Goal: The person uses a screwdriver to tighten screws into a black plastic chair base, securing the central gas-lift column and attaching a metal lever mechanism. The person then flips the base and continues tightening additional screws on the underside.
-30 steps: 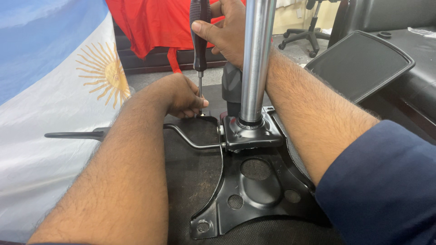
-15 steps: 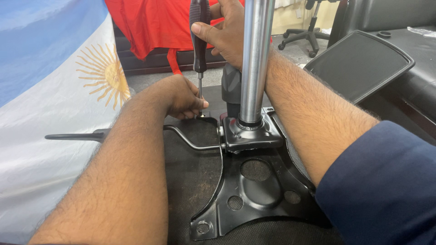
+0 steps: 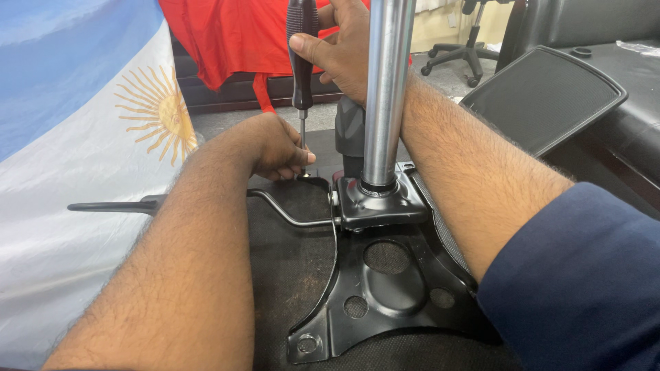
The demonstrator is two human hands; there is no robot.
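nearest the camera, a black metal mounting plate [image 3: 385,295] lies flat on the dark fabric underside of a chair seat [image 3: 289,254], its stamped holes and a corner bolt hole showing. the right forearm, in a dark blue sleeve [image 3: 584,288], crosses above the plate's right side, and the bare left forearm runs up the left side of the view.

a little farther, the plate rises into a boxy black housing [image 3: 381,203] from which a polished steel gas-lift column [image 3: 386,89] stands upright. a thin black lever rod [image 3: 289,209] leaves the housing's left side, bends, and runs out left to a black handle [image 3: 110,205] lying over the flag cloth.

just beyond the rod, the left hand [image 3: 271,145] is curled with its fingertips pinched together at the far left corner of the plate, right where the screwdriver's tip meets the seat; whatever small part it steadies is hidden by the fingers. the screwdriver [image 3: 301,62] stands nearly upright, just left of the column. the right hand [image 3: 344,45] is clenched around its dark handle up high, thumb pressed on the near side.

to the left, a light blue and white flag with a yellow sun [image 3: 75,137] drapes down. far behind, a red cloth [image 3: 227,34] hangs, and to the right lie a black mesh chair back [image 3: 543,96] and an office chair base with castors [image 3: 454,58].
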